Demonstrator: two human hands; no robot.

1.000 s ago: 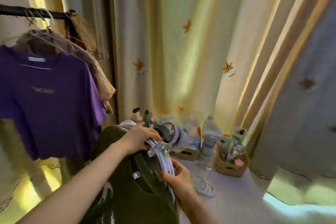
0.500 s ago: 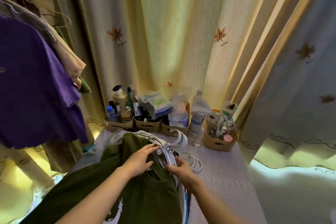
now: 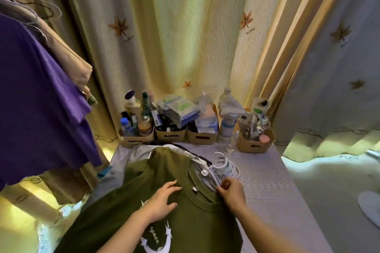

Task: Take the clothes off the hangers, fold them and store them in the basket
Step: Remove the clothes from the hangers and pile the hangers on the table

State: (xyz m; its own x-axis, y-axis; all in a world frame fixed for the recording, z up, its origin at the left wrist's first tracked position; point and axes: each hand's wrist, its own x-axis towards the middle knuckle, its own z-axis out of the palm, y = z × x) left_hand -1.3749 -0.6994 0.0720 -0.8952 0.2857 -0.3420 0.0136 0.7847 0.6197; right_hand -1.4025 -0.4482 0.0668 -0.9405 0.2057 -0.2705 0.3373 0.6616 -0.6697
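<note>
Item: olive-green T-shirt w/ white print (image 3: 123, 207). Lower centre of frame, laid front-up on the table, neck toward frame top, collar open, body running off bottom edge.
Hangers: bundle of white plastic hangers (image 3: 225, 167). Just upper right of the collar, lying on the table, hooks fanned toward upper right. One arm runs down inside the neck opening.
L hand (image 3: 162, 201): bottom centre, palm down on shirt chest, just left of collar. Fingers straight, slightly apart, pressing cloth flat.
R hand (image 3: 233, 192): at collar's right edge. Fingers curled, thumb + forefinger tips pinched together on a hanger arm where it meets the collar.
Surface: table under pale lace-pattern cloth (image 3: 271, 195). Centre to lower right.
Bins: four tan plastic bins w/ slot handles (image 3: 170, 136). In a row along the table's far edge, mid-frame, packed w/ bottles, jars, packets. White bottle (image 3: 226, 127) upright between 3rd and 4th bin.
Hung clothes: purple T-shirt (image 3: 41, 104) at left edge. Beige garment (image 3: 70, 55) behind it, upper left, on thin wire hangers.
Backdrop: cream ribbed curtain w/ orange maple-leaf motifs (image 3: 185, 37). Top half of frame.
</note>
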